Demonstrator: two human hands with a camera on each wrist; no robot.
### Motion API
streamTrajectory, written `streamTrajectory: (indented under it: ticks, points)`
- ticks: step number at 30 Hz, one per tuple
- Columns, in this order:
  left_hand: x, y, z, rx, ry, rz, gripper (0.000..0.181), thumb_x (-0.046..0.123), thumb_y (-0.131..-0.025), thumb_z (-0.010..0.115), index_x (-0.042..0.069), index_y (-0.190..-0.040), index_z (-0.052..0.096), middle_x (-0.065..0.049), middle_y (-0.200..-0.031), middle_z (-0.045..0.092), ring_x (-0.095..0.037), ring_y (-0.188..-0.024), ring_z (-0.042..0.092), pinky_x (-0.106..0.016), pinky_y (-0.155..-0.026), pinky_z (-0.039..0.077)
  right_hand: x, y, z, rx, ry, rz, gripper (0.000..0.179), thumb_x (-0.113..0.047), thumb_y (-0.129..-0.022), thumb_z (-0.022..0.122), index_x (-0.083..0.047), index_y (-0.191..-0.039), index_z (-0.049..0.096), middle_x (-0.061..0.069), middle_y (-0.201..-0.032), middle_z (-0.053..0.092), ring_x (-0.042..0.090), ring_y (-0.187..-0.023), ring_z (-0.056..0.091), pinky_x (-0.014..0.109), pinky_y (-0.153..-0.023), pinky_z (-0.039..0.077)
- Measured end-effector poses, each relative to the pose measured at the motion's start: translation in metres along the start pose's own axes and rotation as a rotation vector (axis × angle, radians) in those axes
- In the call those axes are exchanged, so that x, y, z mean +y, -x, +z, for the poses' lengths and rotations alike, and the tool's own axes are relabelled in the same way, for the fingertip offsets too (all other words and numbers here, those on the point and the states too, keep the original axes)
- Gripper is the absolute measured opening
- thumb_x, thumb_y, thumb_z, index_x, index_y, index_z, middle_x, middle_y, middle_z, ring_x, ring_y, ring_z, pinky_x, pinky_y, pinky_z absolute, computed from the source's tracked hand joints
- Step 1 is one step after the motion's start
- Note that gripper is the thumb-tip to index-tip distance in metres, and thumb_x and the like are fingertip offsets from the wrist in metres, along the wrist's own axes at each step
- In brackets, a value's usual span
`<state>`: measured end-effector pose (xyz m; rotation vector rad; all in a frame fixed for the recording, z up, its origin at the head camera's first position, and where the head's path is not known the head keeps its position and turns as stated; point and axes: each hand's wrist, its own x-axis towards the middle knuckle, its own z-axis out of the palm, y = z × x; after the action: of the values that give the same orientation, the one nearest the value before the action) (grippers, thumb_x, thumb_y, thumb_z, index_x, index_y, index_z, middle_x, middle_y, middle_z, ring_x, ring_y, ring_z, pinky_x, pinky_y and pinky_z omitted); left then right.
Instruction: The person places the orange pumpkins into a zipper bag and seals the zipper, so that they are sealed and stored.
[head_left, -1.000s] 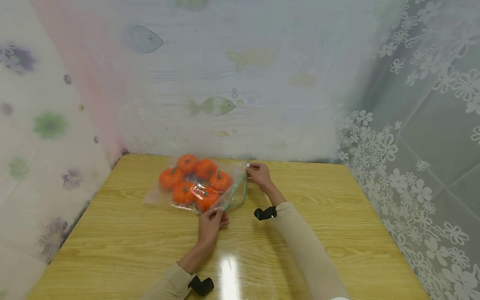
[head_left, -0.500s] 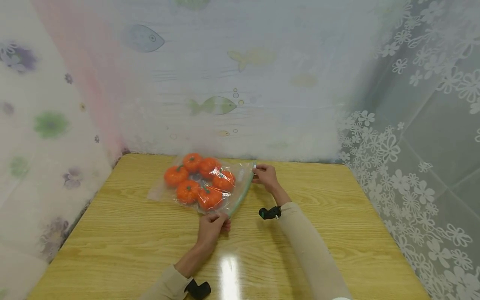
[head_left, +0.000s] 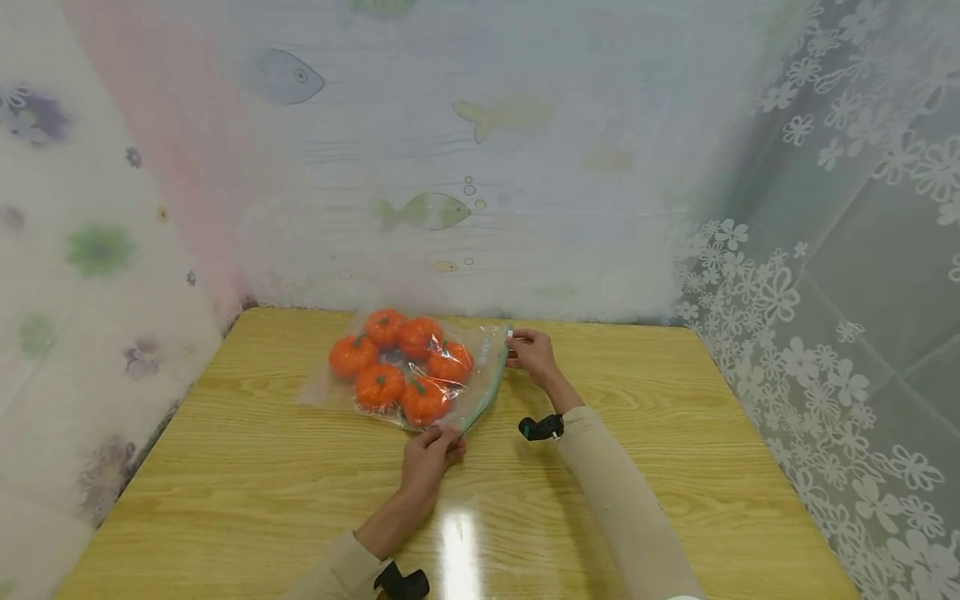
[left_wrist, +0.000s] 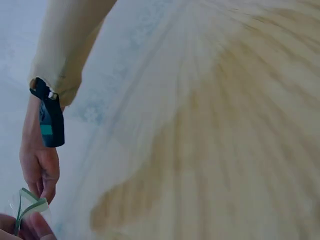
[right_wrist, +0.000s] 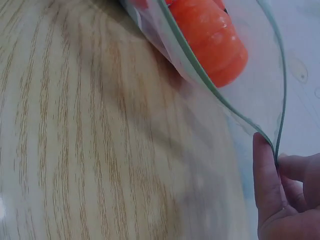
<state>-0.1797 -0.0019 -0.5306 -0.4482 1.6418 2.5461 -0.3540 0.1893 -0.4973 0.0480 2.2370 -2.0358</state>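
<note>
A clear zip bag [head_left: 486, 350] lies on the table with several small orange pumpkins [head_left: 378, 387] inside, green stems showing. Its mouth, edged by a green zip strip [head_left: 491, 390], faces right. My left hand [head_left: 427, 467] pinches the near corner of the mouth between thumb and fingers. At the far corner my right hand [head_left: 532, 354] pinches the strip's end, beside a small white piece [head_left: 510, 333]. In the right wrist view the two green edges [right_wrist: 200, 75] stand apart and meet at my right fingertips [right_wrist: 264, 150], with an orange pumpkin [right_wrist: 212, 45] behind them.
The wood-grain table [head_left: 637, 375] extends around the bag. A curtain with fish prints [head_left: 570, 242] hangs along its back edge, and flowered sheets hang at both sides. Black wrist cameras [head_left: 542, 427] sit at both cuffs.
My right hand has moved right, pulling the bag slightly right and the mouth straighter. The green edges, spread wide at first, lie closer together. My left hand has shifted slightly right.
</note>
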Motion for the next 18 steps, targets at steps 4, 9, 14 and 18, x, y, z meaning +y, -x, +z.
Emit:
streamTrajectory:
  ticks: [4, 9, 14, 18]
  points:
    - [0.0034, -0.0015, 0.0021, 0.048, 0.050, 0.034, 0.023, 0.000, -0.099, 0.063, -0.013, -0.115, 0.054, -0.006, -0.090, 0.068, -0.012, -0.078, 0.070, -0.024, -0.077, 0.060, -0.0005, 0.0001, -0.0004, 0.000, -0.008, 0.007, 0.035, -0.005, -0.104, 0.056, 0.011, -0.136, 0.055, 0.016, -0.105, 0.064, 0.009, -0.070, 0.066, 0.029, -0.072, 0.063]
    - [0.0032, -0.0009, -0.0001, -0.013, 0.025, 0.063, 0.025, -0.006, -0.095, 0.065, -0.010, -0.117, 0.053, -0.006, -0.091, 0.064, -0.013, -0.077, 0.070, -0.028, -0.080, 0.061, -0.0005, 0.0008, -0.0014, 0.002, -0.012, 0.017, 0.034, -0.005, -0.104, 0.057, 0.011, -0.134, 0.055, 0.014, -0.102, 0.064, 0.010, -0.069, 0.066, 0.030, -0.071, 0.063]
    - [0.0028, 0.0004, 0.0013, -0.068, 0.007, 0.090, 0.032, -0.010, -0.094, 0.064, -0.007, -0.123, 0.051, -0.002, -0.085, 0.062, -0.014, -0.078, 0.070, -0.031, -0.081, 0.061, -0.0021, 0.0026, -0.0021, 0.001, -0.001, 0.015, 0.033, -0.005, -0.104, 0.057, 0.010, -0.134, 0.056, 0.015, -0.103, 0.064, 0.010, -0.069, 0.066, 0.030, -0.072, 0.063]
    - [0.0033, 0.0037, 0.0045, -0.079, 0.037, 0.045, 0.024, -0.006, -0.098, 0.061, -0.010, -0.120, 0.053, -0.003, -0.089, 0.064, -0.012, -0.079, 0.071, -0.028, -0.082, 0.061, -0.0031, 0.0023, -0.0023, -0.001, -0.001, -0.004, 0.034, -0.005, -0.104, 0.056, 0.011, -0.134, 0.056, 0.017, -0.104, 0.065, 0.010, -0.070, 0.066, 0.029, -0.070, 0.062]
